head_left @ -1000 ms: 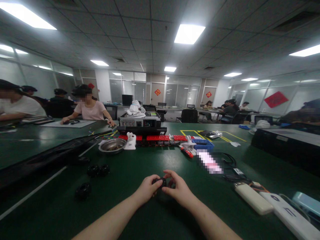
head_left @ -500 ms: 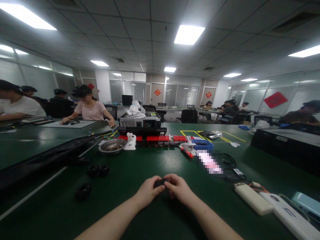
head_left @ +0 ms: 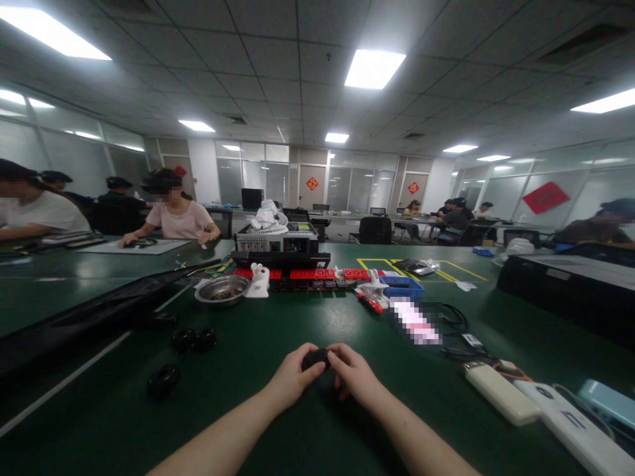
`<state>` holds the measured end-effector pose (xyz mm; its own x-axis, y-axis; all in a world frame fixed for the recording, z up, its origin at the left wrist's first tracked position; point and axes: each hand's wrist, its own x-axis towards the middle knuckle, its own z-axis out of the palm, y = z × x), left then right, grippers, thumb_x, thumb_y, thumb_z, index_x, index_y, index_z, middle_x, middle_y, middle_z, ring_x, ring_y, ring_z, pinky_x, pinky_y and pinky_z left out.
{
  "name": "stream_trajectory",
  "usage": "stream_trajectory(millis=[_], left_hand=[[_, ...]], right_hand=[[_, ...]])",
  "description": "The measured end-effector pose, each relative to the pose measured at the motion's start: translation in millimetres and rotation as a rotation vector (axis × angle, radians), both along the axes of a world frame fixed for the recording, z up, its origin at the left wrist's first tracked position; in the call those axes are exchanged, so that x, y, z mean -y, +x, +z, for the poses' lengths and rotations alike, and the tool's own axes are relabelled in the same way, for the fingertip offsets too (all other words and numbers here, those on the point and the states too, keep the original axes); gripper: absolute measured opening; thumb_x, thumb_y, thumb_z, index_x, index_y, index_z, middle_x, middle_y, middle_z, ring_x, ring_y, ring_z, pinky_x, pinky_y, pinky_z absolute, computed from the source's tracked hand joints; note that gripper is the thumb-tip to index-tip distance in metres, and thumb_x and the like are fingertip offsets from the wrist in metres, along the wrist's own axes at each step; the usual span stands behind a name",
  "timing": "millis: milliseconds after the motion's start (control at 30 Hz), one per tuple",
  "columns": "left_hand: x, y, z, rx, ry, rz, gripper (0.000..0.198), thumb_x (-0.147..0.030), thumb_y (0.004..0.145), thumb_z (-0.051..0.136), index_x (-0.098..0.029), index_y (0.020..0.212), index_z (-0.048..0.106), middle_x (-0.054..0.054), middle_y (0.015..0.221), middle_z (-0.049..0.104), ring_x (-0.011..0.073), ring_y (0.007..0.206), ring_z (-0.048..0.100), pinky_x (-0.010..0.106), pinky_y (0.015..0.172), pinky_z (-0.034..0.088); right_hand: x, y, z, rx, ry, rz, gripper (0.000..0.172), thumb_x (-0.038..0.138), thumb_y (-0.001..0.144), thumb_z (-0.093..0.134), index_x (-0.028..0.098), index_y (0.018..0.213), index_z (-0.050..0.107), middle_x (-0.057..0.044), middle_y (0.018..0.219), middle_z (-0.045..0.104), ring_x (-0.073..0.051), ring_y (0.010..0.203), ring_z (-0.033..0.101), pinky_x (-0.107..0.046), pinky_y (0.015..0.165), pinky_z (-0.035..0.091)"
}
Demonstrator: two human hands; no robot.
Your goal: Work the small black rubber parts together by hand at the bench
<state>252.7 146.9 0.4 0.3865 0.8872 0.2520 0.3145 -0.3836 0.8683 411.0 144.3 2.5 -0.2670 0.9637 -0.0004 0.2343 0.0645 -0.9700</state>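
Note:
My left hand (head_left: 292,378) and my right hand (head_left: 353,377) meet over the green table (head_left: 278,423), low in the middle of the view. Both pinch a small black round part (head_left: 316,359) between their fingertips. The left thumb and fingers curl round its left side, the right fingers close on its right side. Most of the part is hidden by the fingers. To the left lie three similar black rings, two side by side (head_left: 194,340) and one nearer me (head_left: 163,381).
A metal bowl (head_left: 222,289), a white figure (head_left: 258,281), red blocks (head_left: 312,274), a blue tray (head_left: 404,287) and a red-handled tool (head_left: 370,301) stand further back. Power banks (head_left: 501,393) and cables (head_left: 459,330) lie at right. A long black bag (head_left: 99,311) lies at left. Other people sit at neighbouring tables.
Both hands kept hold of the black part and shifted their fingers round it. The right fingers, raised a second ago, have closed down on it.

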Motion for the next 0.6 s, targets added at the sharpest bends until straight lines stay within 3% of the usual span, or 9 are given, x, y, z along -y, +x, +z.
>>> stream_trajectory(millis=[100,233,400,500,600], left_hand=[[2.2,-0.5,1.8,-0.126,0.019,0.025,0.033,-0.043,0.070,0.051,-0.018,0.090,0.050,0.001,0.079,0.056,0.0151,0.071,0.050,0.024,0.064,0.037],[0.6,-1.1,-0.3,-0.184,0.019,0.034,0.035,-0.046,0.070,0.049,-0.019,0.092,0.049,0.002,0.081,0.057,0.0164,0.074,0.050,0.025,0.066,0.038],[-2.5,-1.0,-1.8,0.011,-0.028,-0.007,0.036,-0.048,0.077,0.037,-0.017,0.092,0.048,0.002,0.081,0.055,0.0148,0.071,0.050,0.024,0.064,0.038],[-4.6,-1.1,-3.4,0.106,-0.107,-0.004,0.039,-0.049,0.078,0.032,-0.017,0.091,0.050,0.001,0.079,0.055,0.0138,0.069,0.049,0.022,0.060,0.038],[-7.7,-1.8,-6.5,0.122,-0.157,-0.026,0.042,-0.051,0.076,0.035,-0.015,0.088,0.054,0.001,0.075,0.055,0.0132,0.066,0.048,0.021,0.056,0.036]], right_hand=[[-3.3,-1.1,-3.1,0.021,-0.098,0.015,0.042,0.056,0.069,0.040,0.015,0.075,0.047,0.003,0.055,0.047,-0.006,0.036,0.041,-0.018,0.028,0.037],[-3.5,-0.4,-2.4,0.017,-0.086,0.009,0.042,0.055,0.067,0.045,0.014,0.072,0.048,0.004,0.051,0.046,-0.006,0.035,0.041,-0.019,0.031,0.039],[5.2,3.0,8.2,0.066,0.138,0.104,0.029,0.034,0.072,0.051,0.017,0.095,0.054,-0.002,0.074,0.055,-0.010,0.053,0.049,-0.023,0.046,0.043],[12.5,3.5,17.3,0.188,0.363,0.137,0.035,0.018,0.069,0.054,0.024,0.104,0.054,-0.003,0.093,0.055,-0.013,0.070,0.052,-0.026,0.061,0.044],[17.0,2.7,21.8,0.240,0.441,0.154,0.040,0.010,0.067,0.053,0.027,0.104,0.054,-0.002,0.097,0.054,-0.015,0.076,0.051,-0.027,0.067,0.043]])
